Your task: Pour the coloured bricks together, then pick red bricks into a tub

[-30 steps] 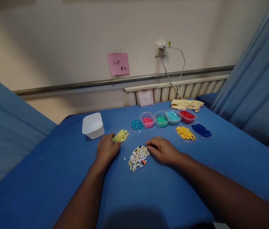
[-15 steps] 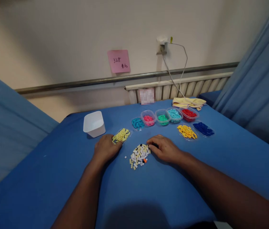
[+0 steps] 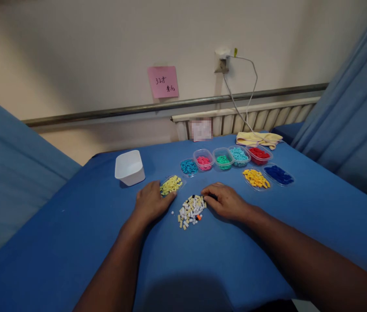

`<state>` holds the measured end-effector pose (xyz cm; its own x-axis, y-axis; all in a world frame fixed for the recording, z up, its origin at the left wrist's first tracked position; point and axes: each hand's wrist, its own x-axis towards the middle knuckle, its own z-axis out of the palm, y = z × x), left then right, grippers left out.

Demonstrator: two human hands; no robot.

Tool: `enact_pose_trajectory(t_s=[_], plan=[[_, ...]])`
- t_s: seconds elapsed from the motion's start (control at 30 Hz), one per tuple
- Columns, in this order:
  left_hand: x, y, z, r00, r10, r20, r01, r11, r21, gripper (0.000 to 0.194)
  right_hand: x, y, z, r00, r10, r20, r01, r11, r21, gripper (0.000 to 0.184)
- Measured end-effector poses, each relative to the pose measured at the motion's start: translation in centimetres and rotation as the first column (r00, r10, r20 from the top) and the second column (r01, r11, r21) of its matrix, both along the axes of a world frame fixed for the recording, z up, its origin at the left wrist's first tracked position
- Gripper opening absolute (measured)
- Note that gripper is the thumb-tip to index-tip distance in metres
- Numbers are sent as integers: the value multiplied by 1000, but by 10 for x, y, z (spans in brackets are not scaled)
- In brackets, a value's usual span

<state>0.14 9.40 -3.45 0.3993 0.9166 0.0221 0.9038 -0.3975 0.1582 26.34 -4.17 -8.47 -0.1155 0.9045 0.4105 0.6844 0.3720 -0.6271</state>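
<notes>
My left hand (image 3: 153,200) grips the left edge of a shallow clear tray (image 3: 182,183) of pale yellow building bricks (image 3: 170,185), thumb at the near side and fingers partly hidden. In front of it lies a loose pile of small building bricks (image 3: 191,212), mostly white and cream, with a few black and one orange (image 3: 199,217). My right hand (image 3: 224,200) rests at the pile's right edge, its fingers curled and fingertips close together against the bricks. Whatever the fingertips hold is too small to make out. A single white brick (image 3: 172,212) sits left of the pile.
A white plastic box (image 3: 130,177) stands at the back left. Clear tubs of pink (image 3: 203,163), green (image 3: 223,162), light blue (image 3: 239,154) and red bricks (image 3: 258,153) line the back; teal (image 3: 189,166), orange-yellow (image 3: 256,178) and dark blue bricks (image 3: 278,174) lie in shallow trays. Behind is a yellow cloth (image 3: 258,139).
My left hand has shifted to the right, and the tray of pale yellow bricks has slid with it towards the pile. My right hand has stayed almost in place at the pile's edge.
</notes>
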Motion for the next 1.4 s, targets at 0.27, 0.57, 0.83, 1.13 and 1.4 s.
enact_pose_trajectory(t_s=[0.27, 0.57, 0.83, 1.13, 1.4], plan=[[3, 2, 0, 986, 75, 146, -65, 995, -76, 87, 0, 0, 0, 1000, -2, 1, 2, 1000, -2, 15], [-2, -7, 2, 900, -83, 428, 125, 990, -71, 87, 1, -3, -2, 1000, 5, 10, -5, 1000, -22, 18], [-4, -1, 2, 689, 13, 724, 245, 937, -249, 61, 2, -3, -3, 1000, 15, 11, -15, 1000, -22, 18], [2, -9, 13, 665, 35, 746, 273, 918, -286, 39, 1, -2, 2, 1000, 9, 18, -9, 1000, -19, 17], [2, -24, 24, 752, -128, 646, 411, 858, -308, 30, 0, -3, 2, 1000, 3, 17, -2, 1000, -11, 16]])
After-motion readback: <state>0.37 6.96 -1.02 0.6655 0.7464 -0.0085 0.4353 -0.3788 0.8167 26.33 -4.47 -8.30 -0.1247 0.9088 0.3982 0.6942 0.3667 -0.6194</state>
